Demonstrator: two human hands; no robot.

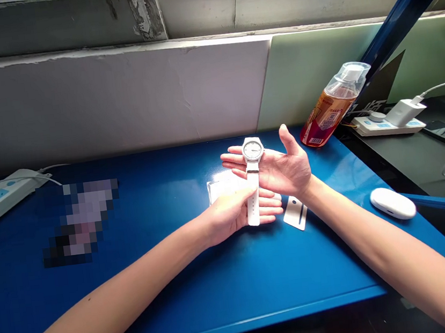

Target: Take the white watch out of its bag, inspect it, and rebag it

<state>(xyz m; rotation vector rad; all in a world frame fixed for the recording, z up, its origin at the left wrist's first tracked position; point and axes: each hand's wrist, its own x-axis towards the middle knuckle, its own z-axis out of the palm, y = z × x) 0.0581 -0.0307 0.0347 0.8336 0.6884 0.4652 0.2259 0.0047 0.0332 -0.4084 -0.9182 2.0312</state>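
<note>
A white wristwatch [253, 149] with a round dial and a punched strap is held up over the blue table. My left hand [230, 211] has its thumb on the lower strap, pinching it against fingers that stretch out behind. My right hand [290, 171] is open, palm up, thumb raised, with the watch head lying over its fingers. Beneath the hands is a white slotted card [295, 213]. A clear, shiny packet [215, 190] shows partly behind my left hand; the rest of it is hidden.
A reddish bottle [327, 113] with a clear cap leans at the back right. Closer in lies a white computer mouse [392, 203]. Power strips sit at left [5, 194] and right [383, 124], with cables. A blurred-out item [87, 221] lies left. A blue post [393, 10] slants at right.
</note>
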